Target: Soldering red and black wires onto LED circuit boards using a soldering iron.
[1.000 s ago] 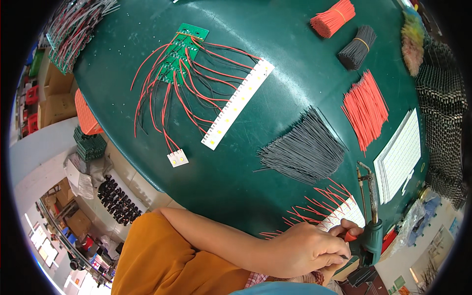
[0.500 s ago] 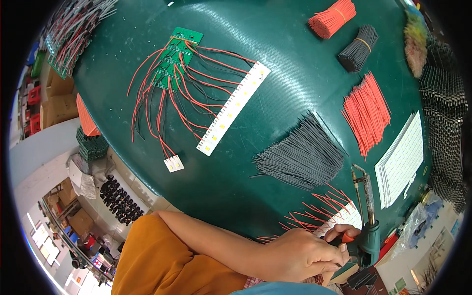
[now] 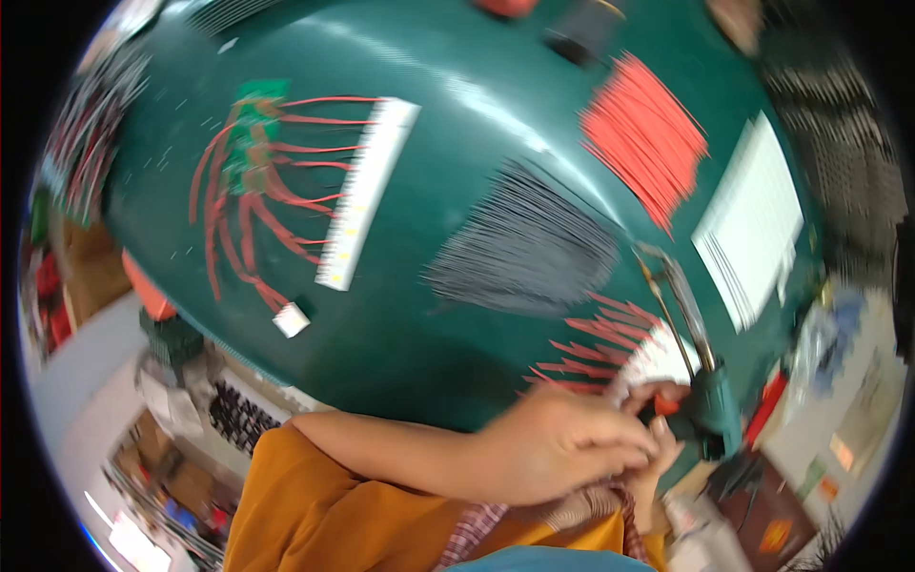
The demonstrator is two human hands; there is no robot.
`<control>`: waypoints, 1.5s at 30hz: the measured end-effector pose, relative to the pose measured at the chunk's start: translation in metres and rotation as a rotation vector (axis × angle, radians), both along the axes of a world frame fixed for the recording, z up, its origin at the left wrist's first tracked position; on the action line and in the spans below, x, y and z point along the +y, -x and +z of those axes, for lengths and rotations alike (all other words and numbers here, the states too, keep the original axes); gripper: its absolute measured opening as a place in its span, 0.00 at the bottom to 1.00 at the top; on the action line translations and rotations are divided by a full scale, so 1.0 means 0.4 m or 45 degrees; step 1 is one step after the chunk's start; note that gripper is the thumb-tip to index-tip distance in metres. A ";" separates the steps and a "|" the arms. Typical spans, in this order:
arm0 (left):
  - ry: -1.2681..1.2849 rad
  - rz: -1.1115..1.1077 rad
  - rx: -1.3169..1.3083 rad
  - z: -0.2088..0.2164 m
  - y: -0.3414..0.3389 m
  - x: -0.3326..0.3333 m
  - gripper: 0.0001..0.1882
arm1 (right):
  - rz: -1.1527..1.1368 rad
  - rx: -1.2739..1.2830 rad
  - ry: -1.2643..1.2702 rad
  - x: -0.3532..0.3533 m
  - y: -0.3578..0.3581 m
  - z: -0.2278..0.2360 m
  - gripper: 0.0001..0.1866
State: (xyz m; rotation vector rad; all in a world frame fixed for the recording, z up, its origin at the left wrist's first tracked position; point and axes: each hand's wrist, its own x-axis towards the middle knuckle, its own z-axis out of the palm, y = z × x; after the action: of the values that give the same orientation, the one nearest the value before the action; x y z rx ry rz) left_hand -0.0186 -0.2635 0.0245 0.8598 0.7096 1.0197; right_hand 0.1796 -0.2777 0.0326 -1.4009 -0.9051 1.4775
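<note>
A green-bodied soldering gun (image 3: 717,405) with a metal tip and a thin feed tube points up and away at the right. My right hand (image 3: 661,448), partly hidden, is closed round its dark handle near an orange trigger. Crossing in from the left, my left hand (image 3: 572,443) overlaps it with fingers curled together; whatever they pinch is hidden and blurred. Just beyond both hands, beside the gun, lies a white board (image 3: 662,355) with several short red wires (image 3: 596,348) fanning out to the left.
Loose black wires (image 3: 529,243) and red wires (image 3: 646,138) lie beyond my hands. White boards (image 3: 753,224) are stacked at right. Farther left are green circuit boards (image 3: 253,143), wired to a white LED strip (image 3: 367,195) and a small white piece (image 3: 292,320). More wired parts (image 3: 91,138) sit far left.
The whole view has shifted and turned, with blur; table items appear farther left and the gun higher. My hands stay together at the gun, with little change in their pose.
</note>
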 end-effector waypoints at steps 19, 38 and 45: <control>0.066 0.694 0.546 -0.008 0.298 -0.034 0.05 | -0.353 -0.139 -0.160 -0.195 -0.157 -0.040 0.24; -0.894 0.436 2.191 -0.056 0.522 0.109 0.06 | 0.002 -0.382 -0.039 -0.052 -0.039 0.029 0.23; -0.950 0.399 2.184 -0.086 0.514 0.117 0.07 | -0.032 -0.390 -0.041 -0.026 -0.011 0.041 0.23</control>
State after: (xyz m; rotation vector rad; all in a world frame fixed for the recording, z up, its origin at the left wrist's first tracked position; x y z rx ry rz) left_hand -0.2244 -0.2168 -0.0098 2.3762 1.9690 0.5762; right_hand 0.1839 -0.2880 0.0492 -1.6363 -1.0891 1.2435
